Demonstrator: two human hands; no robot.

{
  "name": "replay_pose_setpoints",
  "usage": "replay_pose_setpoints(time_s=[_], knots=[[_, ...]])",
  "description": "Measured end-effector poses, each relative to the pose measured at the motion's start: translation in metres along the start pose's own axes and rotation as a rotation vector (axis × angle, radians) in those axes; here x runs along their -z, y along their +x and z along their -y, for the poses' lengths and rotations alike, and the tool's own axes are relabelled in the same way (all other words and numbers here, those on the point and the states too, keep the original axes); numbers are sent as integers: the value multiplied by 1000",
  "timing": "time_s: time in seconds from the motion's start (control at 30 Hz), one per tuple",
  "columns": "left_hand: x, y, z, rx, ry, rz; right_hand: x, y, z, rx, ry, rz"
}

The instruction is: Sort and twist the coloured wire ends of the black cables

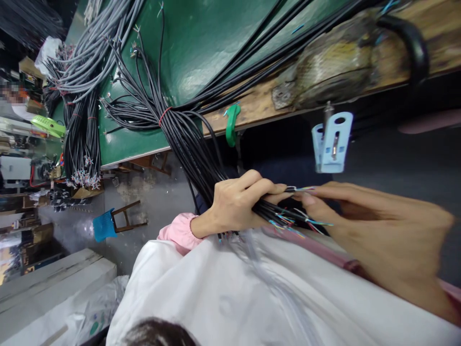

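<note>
**Black cables gathered in one hand, fine wires pinched in the other**

Nearest is the white apron [216, 288], with both hands held just beyond it. The left hand [234, 204] is closed around the black cables [187, 144] near their ends, its thumb and finger nipping one cable apart from the rest. The right hand [382, 226] pinches that cable's coloured wires [306, 189] between thumb and forefinger.

Below this pinch, other ends poke out with their coloured cores showing, so their outer jackets appear to be opened. These cores splay unevenly and look unsorted; how many ends have been handled cannot be told. One cable is singled out, and the others sit bunched in the grip.

Beyond the hands, a dark gap separates them from the counter [194, 43], giving the fingers some room. The blue clip [336, 144] hangs in that gap, near the right hand, and could catch a raised knuckle. The bundle slants over the counter's near edge, which limits how freely it can slide left or right. The green hook [232, 125] and the wrapped lump [334, 62] sit along the wooden strip [257, 106].

On the green top, a red tie [165, 116] cinches the bundle, and its far ends fan out to the left. Farther left lie grey cables [104, 43].
</note>
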State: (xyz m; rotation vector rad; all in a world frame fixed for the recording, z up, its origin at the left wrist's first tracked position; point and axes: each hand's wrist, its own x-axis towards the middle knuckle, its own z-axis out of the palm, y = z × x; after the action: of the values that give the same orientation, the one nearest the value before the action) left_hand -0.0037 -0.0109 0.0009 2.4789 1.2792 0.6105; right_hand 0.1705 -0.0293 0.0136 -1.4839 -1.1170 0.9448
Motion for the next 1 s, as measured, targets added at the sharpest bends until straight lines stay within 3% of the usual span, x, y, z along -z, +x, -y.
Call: replay_pose_setpoints(time_s=[0.17,0.33,0.57,0.67,0.77,0.87,0.93,1.0], knots=[[-4,0,-1,21,-3,-20,-4,-5,1,-86,118,57],[2,2,-3,32,-16,64,-9,-8,-5,-2,78,-7],[49,24,-7,-3,-245,346,-6,-4,4,313,-10,-19],[60,39,-7,-41,-263,490,-7,-7,10,251,-21,-50],[58,46,-7,-55,-233,575,-2,-8,12,274,-45,-63],[51,43,-8,-76,-202,530,6,-5,9,314,-57,37],[46,36,-7,-90,-191,474,9,-2,6,189,10,133],[43,29,-7,-80,-182,428,8,0,3,34,175,144]])
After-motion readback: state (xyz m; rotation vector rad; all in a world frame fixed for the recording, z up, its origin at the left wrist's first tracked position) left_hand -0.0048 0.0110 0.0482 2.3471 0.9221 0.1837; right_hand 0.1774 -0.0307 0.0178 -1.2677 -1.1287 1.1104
